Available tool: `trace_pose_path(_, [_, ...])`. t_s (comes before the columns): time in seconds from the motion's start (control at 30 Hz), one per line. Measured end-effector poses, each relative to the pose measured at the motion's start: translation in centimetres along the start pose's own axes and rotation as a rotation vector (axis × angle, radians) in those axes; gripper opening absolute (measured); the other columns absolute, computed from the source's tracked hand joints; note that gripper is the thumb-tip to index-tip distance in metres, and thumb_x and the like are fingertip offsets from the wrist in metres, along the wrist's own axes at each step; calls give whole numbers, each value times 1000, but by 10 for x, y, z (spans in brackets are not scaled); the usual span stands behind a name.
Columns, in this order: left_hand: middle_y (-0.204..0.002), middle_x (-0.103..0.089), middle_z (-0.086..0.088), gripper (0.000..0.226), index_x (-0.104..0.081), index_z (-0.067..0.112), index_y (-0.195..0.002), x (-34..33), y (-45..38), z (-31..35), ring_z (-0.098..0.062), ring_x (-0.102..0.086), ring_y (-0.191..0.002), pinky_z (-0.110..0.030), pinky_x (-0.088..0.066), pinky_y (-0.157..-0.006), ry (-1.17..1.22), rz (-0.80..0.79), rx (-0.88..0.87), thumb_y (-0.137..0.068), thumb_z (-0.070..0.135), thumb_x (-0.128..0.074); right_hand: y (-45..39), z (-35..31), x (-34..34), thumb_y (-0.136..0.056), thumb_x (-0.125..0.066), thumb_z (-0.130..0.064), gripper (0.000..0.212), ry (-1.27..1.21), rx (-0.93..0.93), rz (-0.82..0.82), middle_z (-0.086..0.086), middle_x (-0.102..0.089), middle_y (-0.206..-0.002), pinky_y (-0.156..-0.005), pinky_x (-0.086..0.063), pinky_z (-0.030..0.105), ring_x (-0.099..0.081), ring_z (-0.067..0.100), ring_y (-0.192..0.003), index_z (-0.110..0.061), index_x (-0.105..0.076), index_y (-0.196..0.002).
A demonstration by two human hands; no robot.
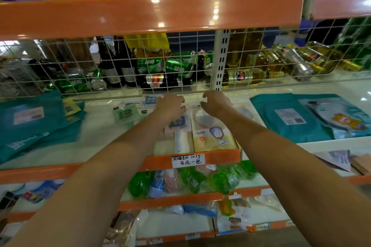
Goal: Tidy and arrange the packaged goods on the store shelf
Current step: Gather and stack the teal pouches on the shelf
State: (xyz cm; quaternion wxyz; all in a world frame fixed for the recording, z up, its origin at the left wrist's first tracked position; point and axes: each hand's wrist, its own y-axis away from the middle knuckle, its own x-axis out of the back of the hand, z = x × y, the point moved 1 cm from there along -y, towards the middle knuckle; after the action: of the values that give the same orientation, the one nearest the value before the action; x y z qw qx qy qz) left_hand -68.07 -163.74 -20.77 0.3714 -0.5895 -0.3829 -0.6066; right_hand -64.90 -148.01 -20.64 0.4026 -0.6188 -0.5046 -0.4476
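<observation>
A: How are the arms held?

B: Both reach forward over the white shelf (96,140), forearms converging toward the back near the wire grid (80,62). The left hand (170,107) lies palm down, fingers curled over the top end of a pink packet (178,124). The right hand (215,104) sits just beside it, fingers bent inward at the top of a cream packet (214,136).

A: And each grip?

B: The left curls onto the pink packet's upper edge. The right seems to pinch the cream packet's top, though its fingertips are partly hidden.

A: Where are the goods?

B: Those two packets lie flat side by side, mid-shelf. Teal pouches (32,122) lie far left, and more teal bags (289,116) lie right.
</observation>
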Motion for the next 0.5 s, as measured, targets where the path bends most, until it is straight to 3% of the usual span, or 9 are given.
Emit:
trace_pose_path(0.17, [-141,-46,-7,43,-46,20,-137,9,12,-9,-27,-44,-127,-38,-38,-97,-7,29,112,-97,36,-42,0,-26,1,-97,-46,-32,43,45,142,-21,11,-49,-136,-98,-42,39,-46,29,-125,-14,-46,-135])
trace_pose_path(0.5, [-143,-42,-11,47,-40,17,-141,20,53,-51,-30,-37,-130,-45,-32,-104,-71,27,318,-97,35,-40,-6,-83,-8,-97,-44,-34,46,72,344,-72,10,-46,-140,-98,-41,39,-42,29,-129,-16,-42,-139])
